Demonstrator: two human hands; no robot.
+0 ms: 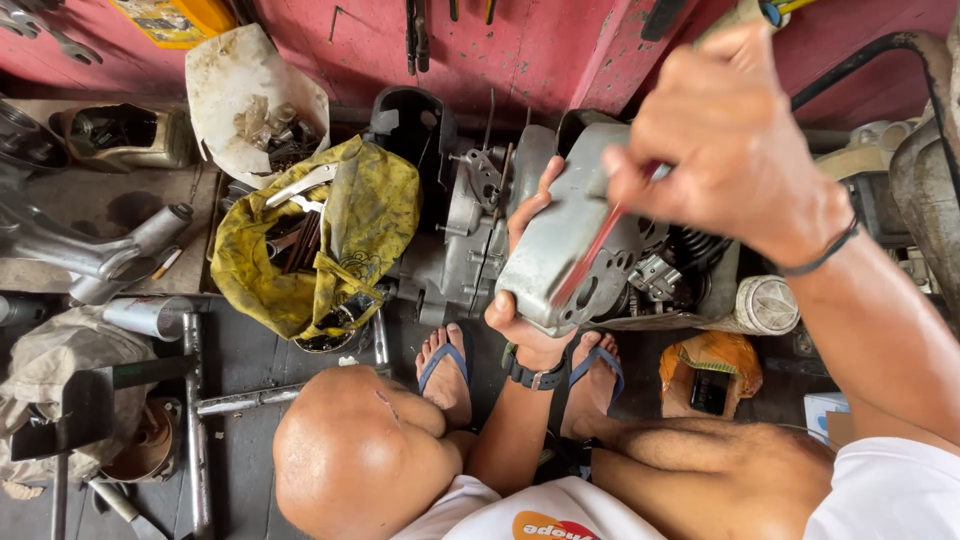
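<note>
The left hand [525, 300] is gripping a grey metal cover [570, 250] from below, fingers clamped on its lower and left edges; the right hand [735, 140] is hovering above it, fingers pinched together on a red tool [590, 258] whose tip is lying against the cover's face; the engine [470, 235] is standing just behind, a yellow bag [370, 215] lying to its left.

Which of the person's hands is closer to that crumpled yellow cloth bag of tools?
The left. The left hand grips the grey metal engine cover just right of the yellow bag; the right hand, holding a thin red tool, is farther right.
</note>
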